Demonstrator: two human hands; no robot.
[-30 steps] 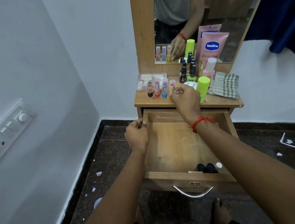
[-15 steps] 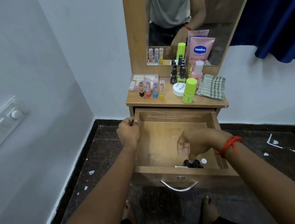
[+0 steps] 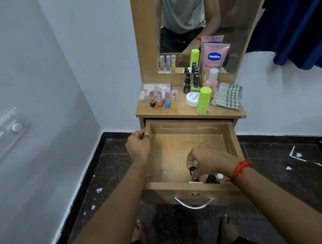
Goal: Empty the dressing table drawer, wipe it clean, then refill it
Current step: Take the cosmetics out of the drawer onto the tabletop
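Note:
The wooden drawer point(image 3: 171, 152) of the dressing table stands pulled out, its floor mostly bare and scuffed. My left hand point(image 3: 137, 145) grips the drawer's left wall near the back corner. My right hand point(image 3: 206, 161) is down inside the drawer near the front and pinches a small dark bottle point(image 3: 193, 172) with a black cap. More small dark bottles point(image 3: 212, 178) and a white-capped item point(image 3: 220, 175) lie by the front wall, partly hidden by my wrist.
The table top point(image 3: 183, 112) carries several lip balm sticks point(image 3: 166, 99), a clear case point(image 3: 153, 89), nail polish bottles point(image 3: 190, 81), a white jar point(image 3: 192, 99), a green tube point(image 3: 204, 101), a pink Vaseline tube point(image 3: 214, 59) and a checked cloth point(image 3: 227, 96). The wall is close on the left; a blue curtain point(image 3: 305, 21) hangs right.
My right hand came down from the table top into the drawer's front and took hold of a small dark bottle. The left hand has stayed on the drawer's left wall.

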